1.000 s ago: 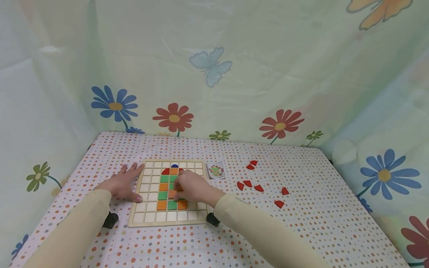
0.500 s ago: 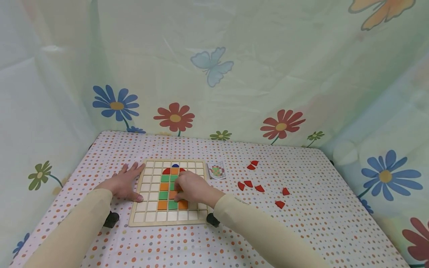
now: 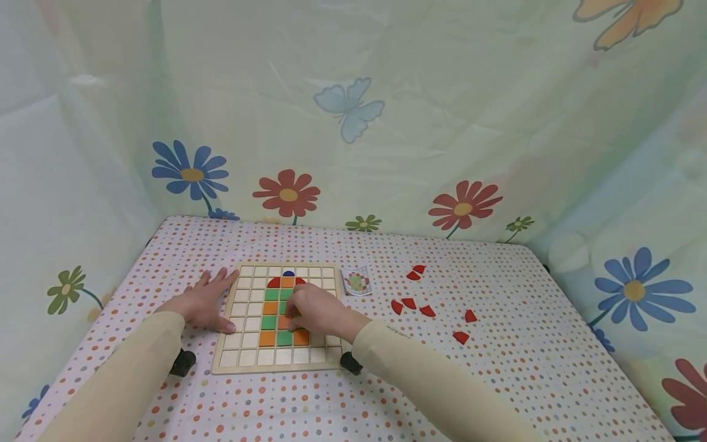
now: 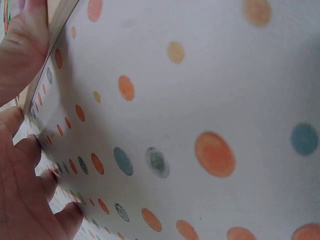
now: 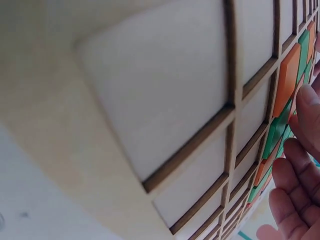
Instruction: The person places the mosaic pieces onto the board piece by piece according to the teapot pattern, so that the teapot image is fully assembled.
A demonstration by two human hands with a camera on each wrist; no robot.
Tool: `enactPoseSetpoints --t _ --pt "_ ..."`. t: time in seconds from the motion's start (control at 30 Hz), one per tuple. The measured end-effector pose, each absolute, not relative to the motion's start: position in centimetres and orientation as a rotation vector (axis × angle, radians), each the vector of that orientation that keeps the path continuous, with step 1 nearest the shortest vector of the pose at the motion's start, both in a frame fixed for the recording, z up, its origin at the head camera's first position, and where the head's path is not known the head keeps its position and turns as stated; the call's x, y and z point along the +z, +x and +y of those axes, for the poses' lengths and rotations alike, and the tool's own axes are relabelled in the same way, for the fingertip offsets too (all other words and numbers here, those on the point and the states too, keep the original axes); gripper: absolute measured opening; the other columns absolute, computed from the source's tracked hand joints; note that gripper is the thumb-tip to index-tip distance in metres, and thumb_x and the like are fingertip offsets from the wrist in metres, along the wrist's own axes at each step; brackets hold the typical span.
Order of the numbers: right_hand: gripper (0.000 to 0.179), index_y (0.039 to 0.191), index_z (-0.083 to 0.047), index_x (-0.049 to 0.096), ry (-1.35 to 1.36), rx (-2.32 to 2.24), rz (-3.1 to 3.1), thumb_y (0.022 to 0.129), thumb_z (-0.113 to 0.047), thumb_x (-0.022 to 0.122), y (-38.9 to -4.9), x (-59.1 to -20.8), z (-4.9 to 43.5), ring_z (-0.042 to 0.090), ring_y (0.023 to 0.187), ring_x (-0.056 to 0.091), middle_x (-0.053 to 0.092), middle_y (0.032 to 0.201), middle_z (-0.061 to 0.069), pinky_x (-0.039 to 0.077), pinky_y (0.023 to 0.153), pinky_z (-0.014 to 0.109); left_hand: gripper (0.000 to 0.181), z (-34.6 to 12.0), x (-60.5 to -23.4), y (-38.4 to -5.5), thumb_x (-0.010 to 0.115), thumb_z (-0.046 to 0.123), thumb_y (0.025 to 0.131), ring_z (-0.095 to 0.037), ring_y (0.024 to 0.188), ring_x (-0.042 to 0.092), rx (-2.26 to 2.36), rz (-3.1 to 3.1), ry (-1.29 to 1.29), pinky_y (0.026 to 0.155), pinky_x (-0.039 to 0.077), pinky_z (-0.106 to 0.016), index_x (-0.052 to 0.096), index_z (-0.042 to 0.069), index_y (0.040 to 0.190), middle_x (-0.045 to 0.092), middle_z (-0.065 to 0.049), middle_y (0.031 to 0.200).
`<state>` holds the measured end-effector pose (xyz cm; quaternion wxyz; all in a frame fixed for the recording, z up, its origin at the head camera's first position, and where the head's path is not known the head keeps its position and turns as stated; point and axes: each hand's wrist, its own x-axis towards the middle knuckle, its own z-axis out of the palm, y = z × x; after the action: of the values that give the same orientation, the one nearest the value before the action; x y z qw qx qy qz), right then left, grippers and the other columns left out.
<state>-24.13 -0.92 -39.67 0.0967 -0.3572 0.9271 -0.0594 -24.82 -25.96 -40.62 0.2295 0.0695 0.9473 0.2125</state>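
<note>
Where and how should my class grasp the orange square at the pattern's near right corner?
I'd pinch the orange square by its side edges, from above and the right. It seems to stand slightly above the wooden grid board, and the cells on its right and near sides are bare; a green square lies left.

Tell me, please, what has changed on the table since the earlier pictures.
Nothing visibly changed, apart from a slight shift of the head view; no grip taken or released can be seen. The right hand stays over the tiles, the left hand at the edge of the board; the card and red pieces lie as before.
</note>
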Motion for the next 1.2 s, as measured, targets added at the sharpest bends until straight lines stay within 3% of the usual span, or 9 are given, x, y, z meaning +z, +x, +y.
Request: enactPoseSetpoints --t 0.27,0.47,0.67,1.2 --pt "0.014 0.104 -0.014 0.079 -1.026 -0.269 2.746 0.093 -0.023 0.077 -24.1 -39.4 -0.1 0.010 0.095 0.061 0.072 0.102 -0.003 0.054 0.085 0.019 0.123 -26.0 -40.8 -24.9 0.091 0.031 0.074 -0.059 0.151 -0.009 0.580 2.609 0.186 0.120 0.004 -0.076 0.012 0.002 0.163 -0.001 -0.030 0.168" --pt "0.016 0.111 -0.009 0.076 -0.921 -0.475 2.755 0.096 -0.012 0.071 -24.6 -38.5 3.2 0.018 0.103 0.065 0.072 0.110 0.003 0.057 0.091 0.031 0.121 -26.0 -40.8 -24.8 0.091 0.031 0.075 -0.058 0.152 -0.009 0.579 2.611 0.190 0.119 0.004 -0.076 0.012 0.002 0.163 0.000 -0.030 0.168" --pt "0.021 0.114 -0.005 0.074 -0.734 -0.604 2.824 0.094 -0.005 0.073 -25.5 -38.2 7.9 0.021 0.105 0.066 0.072 0.113 0.007 0.057 0.094 0.038 0.121 -26.0 -40.7 -24.8 0.091 0.030 0.075 -0.059 0.151 -0.008 0.583 2.613 0.197 0.119 0.004 -0.077 0.013 0.002 0.163 0.000 -0.031 0.168" --pt "0.024 0.119 -0.004 0.072 -0.343 -0.607 2.913 0.097 -0.011 0.071 -26.0 -39.2 18.2 0.027 0.109 0.067 0.071 0.116 0.010 0.057 0.094 0.046 0.120 -26.0 -40.3 -24.6 0.091 0.030 0.075 -0.060 0.151 -0.007 0.577 2.619 0.222 0.120 0.005 -0.075 0.013 0.000 0.162 0.001 -0.033 0.167"
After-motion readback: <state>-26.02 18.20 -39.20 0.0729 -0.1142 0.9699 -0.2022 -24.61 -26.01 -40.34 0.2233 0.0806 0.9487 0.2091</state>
